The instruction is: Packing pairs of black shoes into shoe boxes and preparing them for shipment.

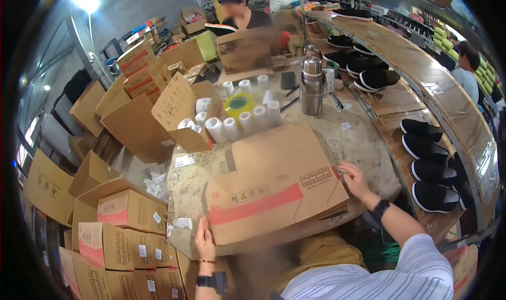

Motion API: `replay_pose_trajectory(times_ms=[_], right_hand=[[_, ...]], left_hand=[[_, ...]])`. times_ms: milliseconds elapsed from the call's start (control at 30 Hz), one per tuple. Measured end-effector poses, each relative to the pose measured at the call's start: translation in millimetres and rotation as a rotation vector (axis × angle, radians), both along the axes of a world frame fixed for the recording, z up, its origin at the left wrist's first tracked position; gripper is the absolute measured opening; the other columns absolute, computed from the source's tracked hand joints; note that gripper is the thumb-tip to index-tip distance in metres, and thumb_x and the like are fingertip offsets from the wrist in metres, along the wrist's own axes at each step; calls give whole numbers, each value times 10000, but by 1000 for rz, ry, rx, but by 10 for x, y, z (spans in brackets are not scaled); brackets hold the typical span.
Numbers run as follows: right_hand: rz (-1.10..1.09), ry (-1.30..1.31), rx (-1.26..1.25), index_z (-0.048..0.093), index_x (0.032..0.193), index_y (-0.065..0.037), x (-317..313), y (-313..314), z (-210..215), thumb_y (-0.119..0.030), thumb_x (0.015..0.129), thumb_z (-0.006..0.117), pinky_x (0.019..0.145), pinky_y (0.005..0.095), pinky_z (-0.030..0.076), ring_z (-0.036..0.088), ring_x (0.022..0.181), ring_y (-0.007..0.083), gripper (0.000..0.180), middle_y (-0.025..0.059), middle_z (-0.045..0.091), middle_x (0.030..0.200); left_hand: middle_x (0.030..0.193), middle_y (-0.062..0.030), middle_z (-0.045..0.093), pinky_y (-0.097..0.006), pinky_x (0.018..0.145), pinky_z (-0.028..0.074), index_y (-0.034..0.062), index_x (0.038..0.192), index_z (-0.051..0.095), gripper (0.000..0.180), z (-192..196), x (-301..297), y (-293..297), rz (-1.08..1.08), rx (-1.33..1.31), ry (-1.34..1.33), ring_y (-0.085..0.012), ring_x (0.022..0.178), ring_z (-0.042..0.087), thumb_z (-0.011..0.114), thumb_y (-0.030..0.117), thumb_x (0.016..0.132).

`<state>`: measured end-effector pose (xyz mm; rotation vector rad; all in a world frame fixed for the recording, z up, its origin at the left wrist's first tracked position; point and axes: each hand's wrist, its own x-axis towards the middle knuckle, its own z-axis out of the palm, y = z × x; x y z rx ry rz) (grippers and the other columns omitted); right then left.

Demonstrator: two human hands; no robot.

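The left hand [204, 240] lies flat with fingers together against the near-left edge of a stack of flattened cardboard cartons [274, 186], gripping nothing; the right hand [354, 180] rests on the stack's far-right corner, fingers curled over the edge, though whether they pinch the top sheet cannot be told. The stack sits in the middle of the worktable, tilted a little, its top sheet plain brown corrugated board crossed by a broad red band and creased along its fold lines.

The worktable [363, 142] is the largest thing here: round-edged, with a worn, pale, scribbled-over surface. To its right a long wooden shelf unit [448, 105] curves away, its glossy planks bearing rows of black cloth shoes with white soles [429, 160]. On the left stand heaps of brown cartons [129, 231], some taped shut with red bands and white labels, others flat. An open carton [182, 115] with raised flaps sits on the table's far-left side, beside a cluster of white cylindrical rolls [247, 121] and a yellow roll of tape [239, 104]. A tall stainless-steel flask [312, 86], smooth and shiny, stands behind the stack. Both wrists wear dark bands, and the right arm's sleeve [390, 273] is white with thin stripes.
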<state>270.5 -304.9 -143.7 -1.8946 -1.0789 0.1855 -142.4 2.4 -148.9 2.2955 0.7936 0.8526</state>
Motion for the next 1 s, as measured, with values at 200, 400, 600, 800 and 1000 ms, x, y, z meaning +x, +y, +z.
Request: replay_pose_trajectory(times_ms=[200, 400, 600, 800, 1000], right_hand=[[-308, 442, 501, 530, 1212, 8, -958, 61, -246, -146, 949, 432, 1007, 298, 337, 469, 1180, 173, 320, 98, 555, 1222], [-488, 575, 520, 549, 1152, -3, -778, 153, -350, -178, 930, 486, 908, 301, 400, 530, 1053, 172, 289, 85, 586, 1140], [-275, -155, 13, 536, 1178, -17, -848, 36, 85, -272, 793, 671, 960, 394, 402, 490, 1171, 336, 480, 214, 467, 1286], [-61, 0, -255, 460, 1320, -66, -802, -62, 634, -490, 620, 779, 1036, 431, 323, 322, 1284, 428, 878, 312, 235, 1411], [-197, -318, -477, 416, 1345, -46, -1023, -23, 776, -558, 668, 714, 1031, 420, 328, 361, 1267, 413, 899, 294, 326, 1374]], left_hand=[[1356, -181, 429, -373, 1007, 370, -92, 1359, 314, 635, -107, 409, -445, 77, -510, -660, -252, 1217, 452, 352, 410, 973], [1184, -180, 523, -356, 877, 464, -42, 1272, 441, 489, -120, 612, -299, 456, -304, -497, -226, 1042, 534, 374, 336, 969], [1300, -214, 475, -353, 936, 434, -21, 1361, 355, 488, 44, 388, -224, 303, -345, -215, -259, 1141, 526, 513, 85, 911], [1382, -212, 390, -379, 1020, 364, -69, 1375, 282, 620, 821, 418, -550, 214, -338, -446, -269, 1250, 428, 586, 150, 881], [1446, -181, 245, -498, 1077, 274, 51, 1321, 300, 797, 1039, 827, -573, 162, 679, -379, -312, 1291, 352, 700, 453, 761]])
